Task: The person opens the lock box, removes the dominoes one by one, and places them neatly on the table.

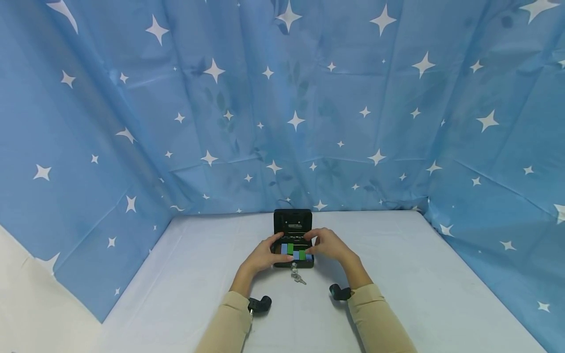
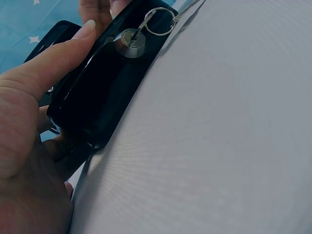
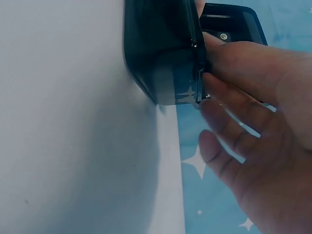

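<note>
A small black cash box stands with its lid raised at the back. Blue blocks and green blocks lie inside it. My left hand spreads about the box's left side, thumb reaching over the front rim beside the blocks, forefinger toward the back. From the right, my right hand reaches over the side wall; its thumb dips inside and the other fingers hang relaxed outside. A key sits in the front lock.
A key ring with more keys hangs from the lock onto the white tabletop. Blue star-patterned curtain surrounds the table's back and sides. A black wrist camera is strapped to each sleeve.
</note>
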Action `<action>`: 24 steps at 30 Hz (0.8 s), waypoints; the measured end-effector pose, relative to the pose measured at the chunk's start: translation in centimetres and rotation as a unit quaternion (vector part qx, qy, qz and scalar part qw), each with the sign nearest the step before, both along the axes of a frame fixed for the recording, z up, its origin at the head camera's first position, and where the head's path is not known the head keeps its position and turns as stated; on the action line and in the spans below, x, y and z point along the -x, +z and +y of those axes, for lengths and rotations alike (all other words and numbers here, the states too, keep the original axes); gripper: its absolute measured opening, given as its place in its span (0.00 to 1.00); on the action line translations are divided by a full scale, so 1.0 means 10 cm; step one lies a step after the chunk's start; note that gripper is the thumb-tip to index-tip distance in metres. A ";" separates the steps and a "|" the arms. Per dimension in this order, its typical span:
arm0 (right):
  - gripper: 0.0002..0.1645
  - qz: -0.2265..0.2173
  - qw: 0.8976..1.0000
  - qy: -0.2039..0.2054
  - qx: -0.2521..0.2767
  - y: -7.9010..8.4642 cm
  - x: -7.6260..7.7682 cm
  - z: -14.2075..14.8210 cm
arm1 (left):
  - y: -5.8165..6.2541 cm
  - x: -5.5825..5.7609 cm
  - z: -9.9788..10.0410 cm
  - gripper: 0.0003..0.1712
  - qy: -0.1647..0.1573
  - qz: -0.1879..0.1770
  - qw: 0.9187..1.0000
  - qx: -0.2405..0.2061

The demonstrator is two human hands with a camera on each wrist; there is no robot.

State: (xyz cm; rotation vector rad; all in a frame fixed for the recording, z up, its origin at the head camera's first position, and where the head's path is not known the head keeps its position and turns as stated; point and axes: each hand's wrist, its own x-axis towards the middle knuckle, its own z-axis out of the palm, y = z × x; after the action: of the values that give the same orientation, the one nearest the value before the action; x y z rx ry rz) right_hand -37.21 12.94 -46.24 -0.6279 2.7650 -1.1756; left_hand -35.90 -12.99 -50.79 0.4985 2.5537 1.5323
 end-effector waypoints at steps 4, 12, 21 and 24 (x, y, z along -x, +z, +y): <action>0.24 -0.002 1.000 0.013 -0.022 0.01 -0.02 0.00 | 0.00 0.00 0.00 0.55 0.001 0.000 1.000 0.004; 0.20 -0.004 0.999 0.011 -0.033 0.00 -0.02 -0.02 | 0.03 -0.02 0.00 0.56 -0.001 -0.002 1.000 0.000; 0.21 -0.016 0.999 0.012 -0.045 0.01 -0.01 -0.05 | -0.01 0.01 -0.01 0.56 0.003 0.000 1.000 0.008; 0.21 -0.016 0.999 0.007 -0.051 0.01 -0.02 -0.06 | -0.02 0.02 -0.01 0.56 0.002 0.003 1.000 0.008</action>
State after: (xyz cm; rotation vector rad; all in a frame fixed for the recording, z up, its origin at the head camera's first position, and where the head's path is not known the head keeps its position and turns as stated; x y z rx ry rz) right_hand -37.03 12.35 -46.10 -0.6101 2.7684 -1.0238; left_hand -36.10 -13.08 -50.95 0.4955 2.5712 1.5115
